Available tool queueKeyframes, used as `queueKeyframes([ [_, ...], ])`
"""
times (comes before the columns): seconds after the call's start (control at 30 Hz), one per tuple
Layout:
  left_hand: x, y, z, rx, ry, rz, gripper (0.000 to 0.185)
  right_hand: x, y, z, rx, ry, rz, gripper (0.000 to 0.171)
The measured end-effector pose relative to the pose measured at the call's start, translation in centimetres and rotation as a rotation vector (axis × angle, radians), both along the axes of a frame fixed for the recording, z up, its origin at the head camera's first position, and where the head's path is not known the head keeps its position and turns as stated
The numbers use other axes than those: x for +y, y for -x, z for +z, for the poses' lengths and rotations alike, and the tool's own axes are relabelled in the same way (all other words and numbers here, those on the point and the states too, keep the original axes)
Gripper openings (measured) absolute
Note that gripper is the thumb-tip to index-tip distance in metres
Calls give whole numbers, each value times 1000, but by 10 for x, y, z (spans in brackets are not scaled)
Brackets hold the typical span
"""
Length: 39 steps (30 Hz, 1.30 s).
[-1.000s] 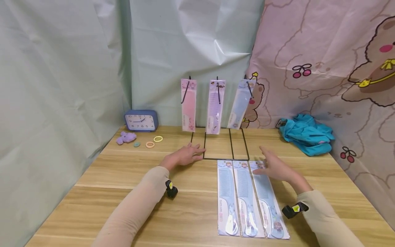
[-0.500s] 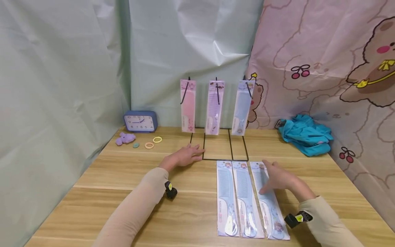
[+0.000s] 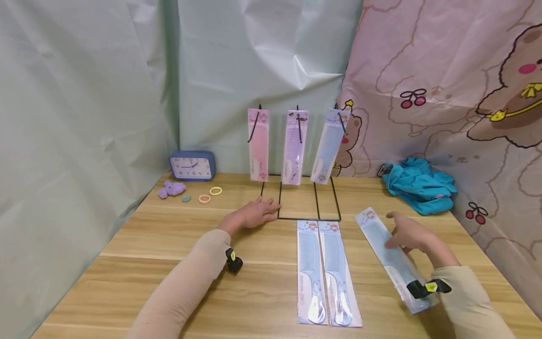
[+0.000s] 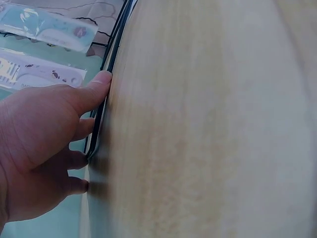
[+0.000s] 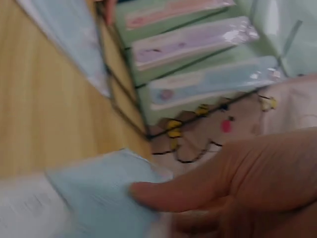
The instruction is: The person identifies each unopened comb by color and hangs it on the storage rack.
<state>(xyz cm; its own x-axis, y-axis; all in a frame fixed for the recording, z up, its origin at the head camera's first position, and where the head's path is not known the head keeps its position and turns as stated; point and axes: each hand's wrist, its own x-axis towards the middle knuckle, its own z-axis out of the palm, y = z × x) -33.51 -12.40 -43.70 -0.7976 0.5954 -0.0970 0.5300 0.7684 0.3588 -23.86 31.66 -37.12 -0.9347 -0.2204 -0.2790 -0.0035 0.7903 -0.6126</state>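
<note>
My right hand (image 3: pixel 417 233) pinches a packaged light-blue comb (image 3: pixel 381 242) by its side edge, thumb on top, held tilted over the right of the table; it blurs in the right wrist view. My left hand (image 3: pixel 254 213) rests with spread fingers at the front left corner of a black wire display rack (image 3: pixel 309 219), its thumb touching the wire in the left wrist view. On the rack's hooks hang a pink packaged comb (image 3: pixel 259 160), a purple one and a slanting blue packaged comb (image 3: pixel 328 148). Two more blue packaged combs (image 3: pixel 310 268) lie side by side before the rack.
A blue clock (image 3: pixel 192 165) stands at the back left, near a purple soft toy (image 3: pixel 171 189) and several small rings (image 3: pixel 205 199). Crumpled turquoise cloth (image 3: pixel 419 183) lies at the back right. Curtains close off the rear and sides.
My right hand has taken hold of the rightmost blue comb packet and lifted it away to the right. The hanging blue packet has swung to a slant. My left hand stays put.
</note>
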Motion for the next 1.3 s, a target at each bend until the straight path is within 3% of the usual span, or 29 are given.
queueKeyframes([
  [0.13,0,-1,0,-9,-3,5,54,9,-3,20,237,48,5,69],
  [0.27,1,-1,1,-5,0,3,54,8,-15,39,487,-10,23,52],
  [0.43,0,-1,2,-14,-3,10,54,-2,-28,54,660,-33,58,53],
  [0.53,0,-1,2,-20,-6,13,54,-9,-35,60,675,45,103,59],
  [0.73,1,-1,3,-21,-2,6,54,-19,-43,71,532,368,292,71],
  [0.83,1,-1,2,-15,-3,1,54,-27,-40,75,494,466,349,73],
  [1.1,0,-1,1,-17,-8,-14,54,-45,-26,75,493,564,367,73],
  [1.3,1,-1,1,-17,-5,2,54,-55,-16,76,462,612,329,73],
])
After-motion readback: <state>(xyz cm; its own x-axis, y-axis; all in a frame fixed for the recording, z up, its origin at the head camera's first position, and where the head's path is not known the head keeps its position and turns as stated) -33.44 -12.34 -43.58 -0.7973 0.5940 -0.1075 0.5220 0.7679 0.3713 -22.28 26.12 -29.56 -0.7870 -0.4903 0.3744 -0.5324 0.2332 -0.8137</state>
